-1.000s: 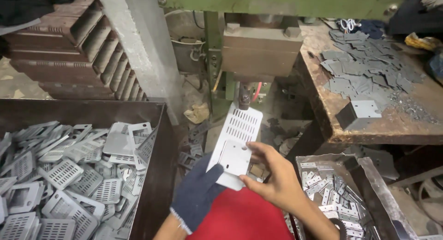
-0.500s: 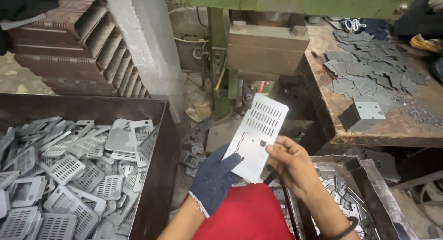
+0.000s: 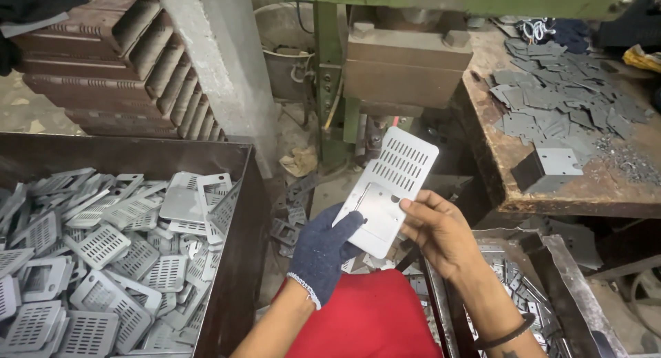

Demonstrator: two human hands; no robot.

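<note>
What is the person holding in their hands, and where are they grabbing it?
A flat grey metal plate with rows of slots. The gloved left hand holds its lower left edge, and the bare right hand grips its lower right edge.

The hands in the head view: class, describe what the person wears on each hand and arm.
The left hand wears a dark blue knitted glove with a pale edge at the cuff. The right hand is bare, with a dark band round the wrist. No sleeves cover either forearm.
</note>
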